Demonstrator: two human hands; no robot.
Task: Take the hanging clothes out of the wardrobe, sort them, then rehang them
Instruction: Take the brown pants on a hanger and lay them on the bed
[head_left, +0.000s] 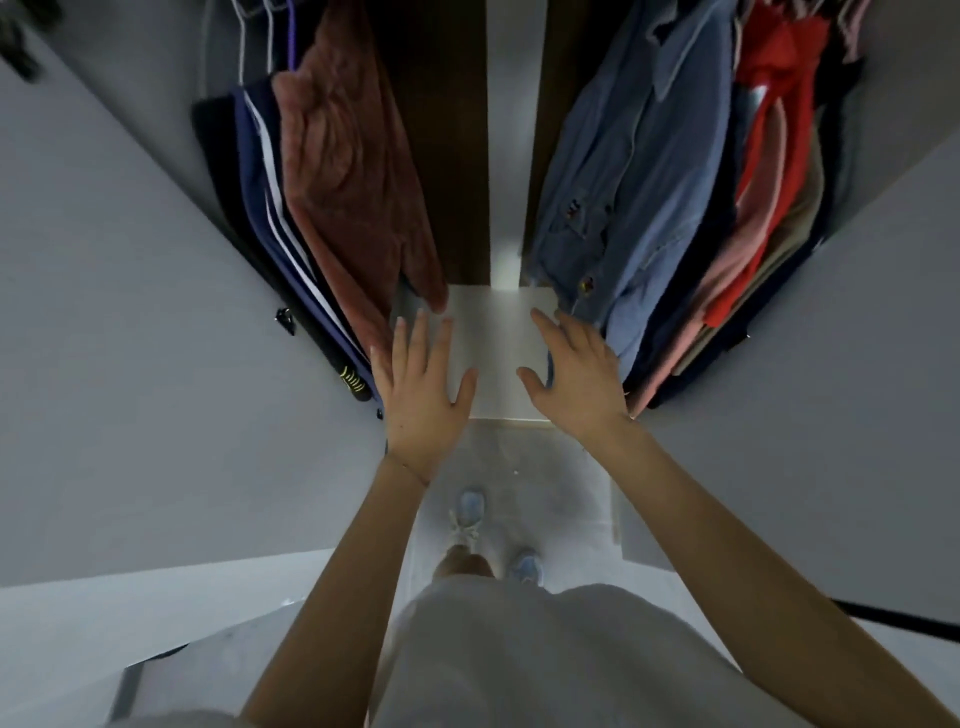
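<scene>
Arms reach out; left hand (421, 400) and right hand (576, 387) fingers spread, gripping nothing. Clothes (623, 182) hang in wardrobe (506, 130); removal seemingly not started.

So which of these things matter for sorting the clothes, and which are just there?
For the job: pink fleece, navy striped top, denim shirt, red top, hangers, left hand, right hand, both open.
Just there: shoes, floor.
</scene>
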